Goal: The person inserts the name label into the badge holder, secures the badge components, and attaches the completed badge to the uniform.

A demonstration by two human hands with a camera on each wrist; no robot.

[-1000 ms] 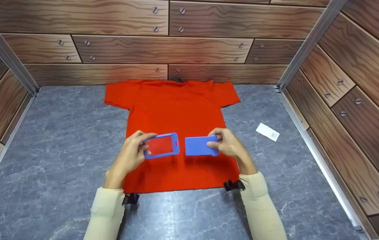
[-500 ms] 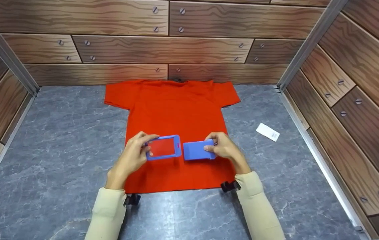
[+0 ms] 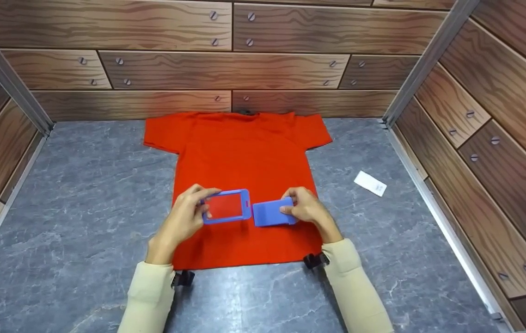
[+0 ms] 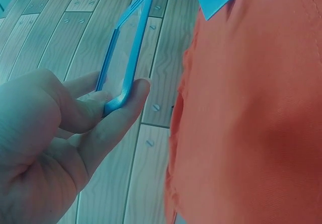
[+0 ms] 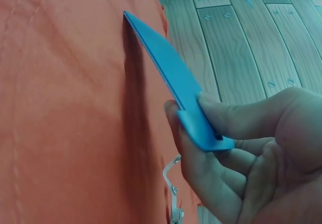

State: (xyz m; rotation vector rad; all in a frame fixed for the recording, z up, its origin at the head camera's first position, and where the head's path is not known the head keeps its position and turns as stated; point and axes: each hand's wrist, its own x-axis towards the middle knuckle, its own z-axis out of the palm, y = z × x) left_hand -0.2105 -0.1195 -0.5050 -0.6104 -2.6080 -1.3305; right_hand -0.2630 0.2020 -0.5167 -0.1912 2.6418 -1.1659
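My left hand (image 3: 182, 215) pinches one end of a blue badge holder's frame (image 3: 246, 204), which has a clear window. In the left wrist view, thumb and fingers clasp the lower end of this frame (image 4: 137, 53). The holder's flat blue back panel (image 3: 270, 213) is in my right hand (image 3: 309, 208), gripped at its right end. The right wrist view has thumb and fingers around the lipped end of the panel (image 5: 176, 73). Frame and panel are end to end, very close; whether they touch I cannot tell. Both are held above a red T-shirt (image 3: 244, 157).
The T-shirt lies spread on a grey marbled surface (image 3: 96, 199). A white card or label (image 3: 370, 183) lies right of it. Wood-patterned walls (image 3: 175, 69) stand behind and at both sides. In the right wrist view a thin strap with metal fittings (image 5: 174, 189) hangs below the hand.
My right hand has moved left and a little toward me, bringing the panel closer to the frame. The panel has tilted slightly. The left hand has shifted only a little.
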